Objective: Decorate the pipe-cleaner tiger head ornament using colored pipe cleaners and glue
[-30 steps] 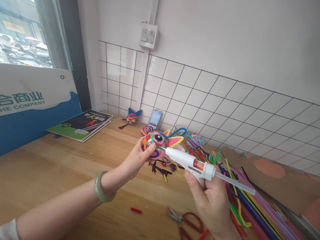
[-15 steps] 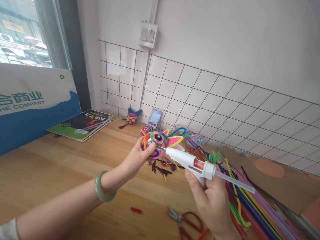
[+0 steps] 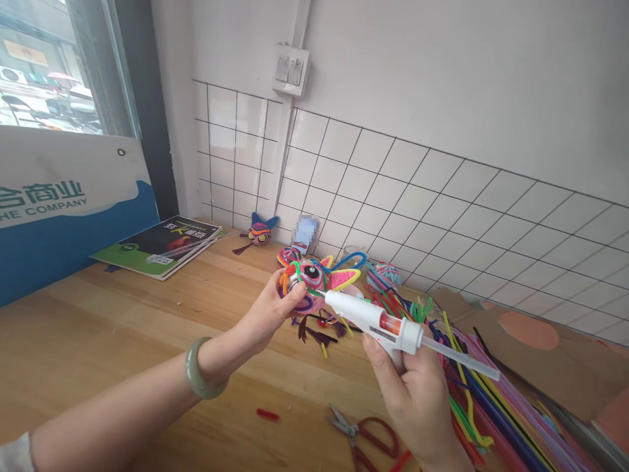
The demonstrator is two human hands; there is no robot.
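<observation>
My left hand (image 3: 282, 303) is closed around a colourful pipe-cleaner animal head (image 3: 319, 275), which has a dark round eye, pink ears edged in yellow and a blue loop on top. In my right hand (image 3: 417, 387) is a white hot glue gun (image 3: 368, 314), with a clear glue stick (image 3: 462, 357) sticking out of its back end. The gun's metal nozzle points left and meets the lower side of the head, close to my left thumb. Whether glue is coming out cannot be made out.
Red-handled scissors (image 3: 361, 432) and a short red piece (image 3: 268, 414) lie on the wooden table. Many pipe cleaners (image 3: 511, 393) spread along the right, beside cardboard (image 3: 535, 367). A finished-looking head (image 3: 260, 229), a phone (image 3: 305, 233) and magazines (image 3: 162, 246) lie toward the wall.
Almost nothing differs. The glue gun and my right hand have shifted very slightly to the left; my left hand keeps its hold on the animal head.
</observation>
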